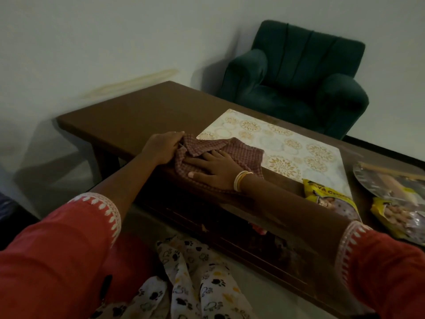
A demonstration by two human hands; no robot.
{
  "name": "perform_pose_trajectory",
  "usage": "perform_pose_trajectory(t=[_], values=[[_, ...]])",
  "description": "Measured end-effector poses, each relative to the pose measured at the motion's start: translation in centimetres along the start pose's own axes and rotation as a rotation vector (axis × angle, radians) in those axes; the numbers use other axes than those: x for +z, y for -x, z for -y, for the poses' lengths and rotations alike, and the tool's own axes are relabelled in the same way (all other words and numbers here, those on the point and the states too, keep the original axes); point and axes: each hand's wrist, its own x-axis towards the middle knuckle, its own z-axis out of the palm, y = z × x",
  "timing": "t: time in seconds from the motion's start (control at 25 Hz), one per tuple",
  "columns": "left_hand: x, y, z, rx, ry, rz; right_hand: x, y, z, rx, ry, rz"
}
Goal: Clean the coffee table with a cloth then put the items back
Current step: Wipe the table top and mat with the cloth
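Observation:
A red checked cloth (239, 151) lies bunched on the dark brown coffee table (138, 111), near its front edge. My left hand (164, 145) grips the cloth's left end. My right hand (216, 168), with bangles on the wrist, lies flat on the cloth, fingers spread and partly tucked under a fold. A pale placemat with gold flower rings (287, 143) lies just right of the cloth. Two yellow snack packets (331, 199) (400, 217) and a round silver tray (391, 180) sit on the table's right end.
A dark green armchair (296, 79) stands behind the table against the pale wall. The table's left half is bare wood. A patterned white garment (195, 272) hangs below me in front of the table.

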Motion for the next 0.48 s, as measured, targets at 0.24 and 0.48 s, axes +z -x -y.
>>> perform_pose_trajectory(t=[0.24, 0.48], values=[[0.3, -1.6, -0.2, -0.076, -0.103, 0.052, -0.2, -4.9, -6.5, 0.109, -0.019, 0.061], [0.5, -7.2, -0.5, -0.045, -0.173, 0.168, 0.7, -11.4, -15.2, 0.314, -0.035, 0.09]])
